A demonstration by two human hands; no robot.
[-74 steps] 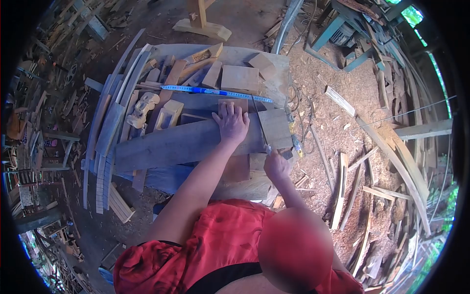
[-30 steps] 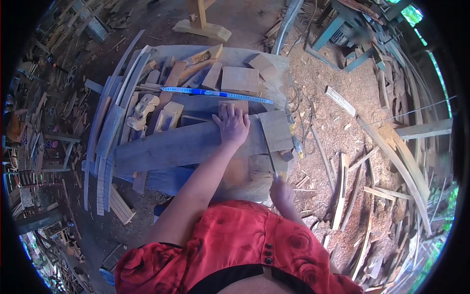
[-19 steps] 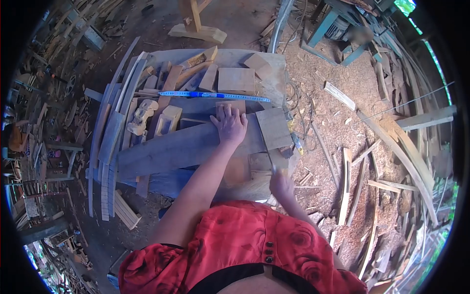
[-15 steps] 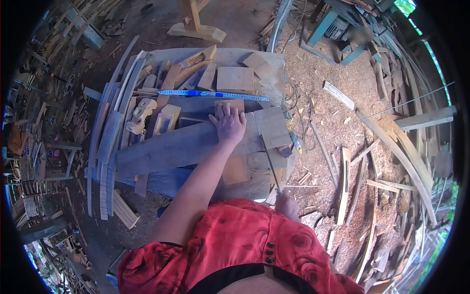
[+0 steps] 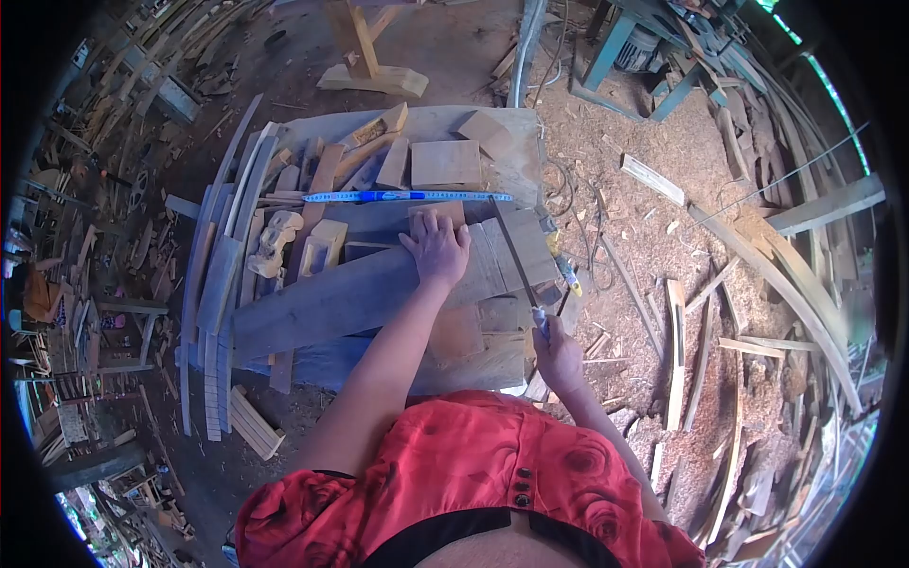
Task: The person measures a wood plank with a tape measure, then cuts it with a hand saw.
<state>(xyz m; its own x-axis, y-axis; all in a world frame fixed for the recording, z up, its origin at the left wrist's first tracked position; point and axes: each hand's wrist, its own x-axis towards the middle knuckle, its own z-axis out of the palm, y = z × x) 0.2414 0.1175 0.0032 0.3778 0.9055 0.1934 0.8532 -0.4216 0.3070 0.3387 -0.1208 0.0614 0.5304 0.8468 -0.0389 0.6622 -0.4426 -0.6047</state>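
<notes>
My left hand (image 5: 437, 248) lies with its fingers spread over the long wooden board (image 5: 322, 298), fingertips on a small wooden block (image 5: 437, 212) at the board's far edge. In my right hand (image 5: 559, 362) is the pale handle of a handsaw (image 5: 514, 248), its narrow blade seen nearly edge-on. The blade overlaps the board's right end, to the right of a thin line across the wood. Beyond the hands, a blue marker (image 5: 386, 196) lies along a blue-and-white measuring tape (image 5: 478, 197).
Wooden blocks (image 5: 445, 163) and a carved wooden piece (image 5: 275, 243) lie on the workbench (image 5: 516, 142). Long curved strips (image 5: 210, 312) line its left side. Sawdust and offcuts (image 5: 674, 350) cover the floor at right, near a teal machine frame (image 5: 606, 52).
My right hand has moved forward with the saw, and the blade now reaches farther, near the tape. My left hand stays on the board. The view has shifted slightly.
</notes>
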